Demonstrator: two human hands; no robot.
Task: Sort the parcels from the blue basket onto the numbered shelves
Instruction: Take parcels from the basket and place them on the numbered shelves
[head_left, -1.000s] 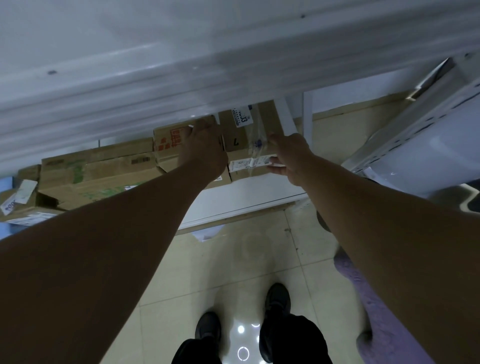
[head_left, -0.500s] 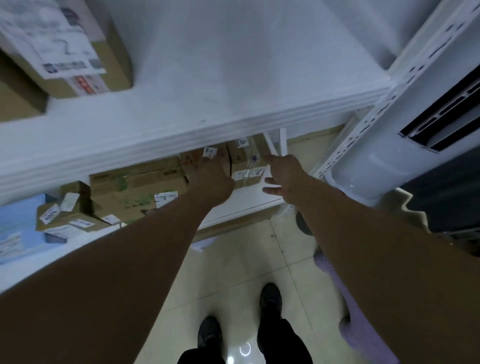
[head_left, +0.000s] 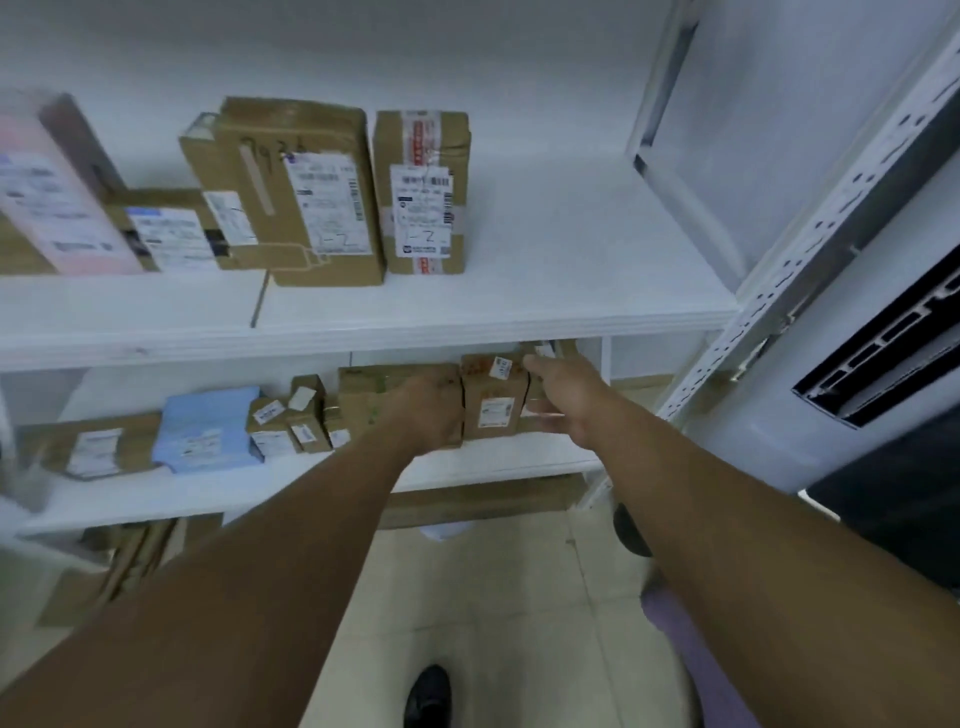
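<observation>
A small upright cardboard parcel (head_left: 493, 402) with a white label stands on the lower white shelf (head_left: 483, 467), right of a long brown box (head_left: 363, 395). My left hand (head_left: 428, 413) is closed against the parcel's left side, its fingers hidden behind it. My right hand (head_left: 563, 400) is open with fingers spread, lying against another brown box (head_left: 537, 397) just right of the parcel. The upper shelf (head_left: 467, 325) carries several taller parcels, two of them with "1-2" written on them (head_left: 423, 200). The blue basket is out of view.
A pale blue packet (head_left: 205, 434) and several small boxes sit left on the lower shelf. The perforated shelf post (head_left: 779, 291) and a white standing appliance (head_left: 883, 364) are at right. Flattened cardboard (head_left: 130, 561) lies under the shelf. A purple object (head_left: 701, 654) is near my shoe (head_left: 426, 696).
The view has tilted up, revealing the upper shelf and its parcels. My right hand has let go of the box and spread open beside it. My left hand stays on the parcel.
</observation>
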